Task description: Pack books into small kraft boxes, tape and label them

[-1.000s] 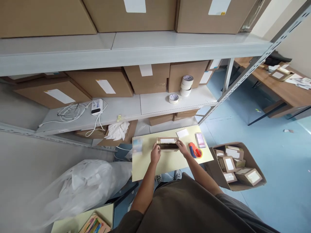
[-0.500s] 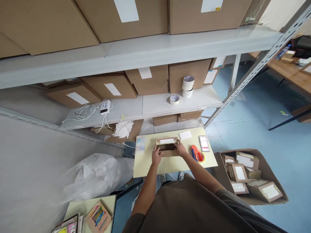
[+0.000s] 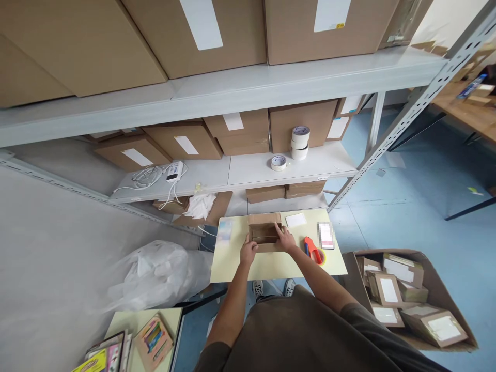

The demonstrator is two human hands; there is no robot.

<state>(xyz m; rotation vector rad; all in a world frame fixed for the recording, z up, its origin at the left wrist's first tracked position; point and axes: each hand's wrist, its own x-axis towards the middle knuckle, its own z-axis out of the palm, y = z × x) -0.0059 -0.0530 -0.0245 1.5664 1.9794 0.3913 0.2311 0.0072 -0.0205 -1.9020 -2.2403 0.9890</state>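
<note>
A small cardboard box [image 3: 267, 248] stands open on the pale yellow table [image 3: 232, 266], its lid flap [image 3: 264, 219] tilted back on the far side. Inside it looks brown, with a seam along the bottom. My left hand [image 3: 248, 251] grips the left end of the box, thumb on the near edge. At the right end, my right hand [image 3: 285, 239] holds the side wall, its index finger reaching along the top edge. To the right of that hand lie a red tape dispenser [image 3: 312, 249] and a white card [image 3: 295, 219].
A large carton [image 3: 437, 261] with several labelled boxes stands on the floor at right. Metal shelving [image 3: 248, 181] beyond the table holds cartons, tape rolls [image 3: 299, 142] and a power strip [image 3: 175, 171]. A translucent plastic bag [image 3: 155, 274] is at left, above a side table [image 3: 126, 320].
The lid flap has swung further back, and its white label no longer shows. The box's inside is now in view. Both hands stay at the ends of the box.
</note>
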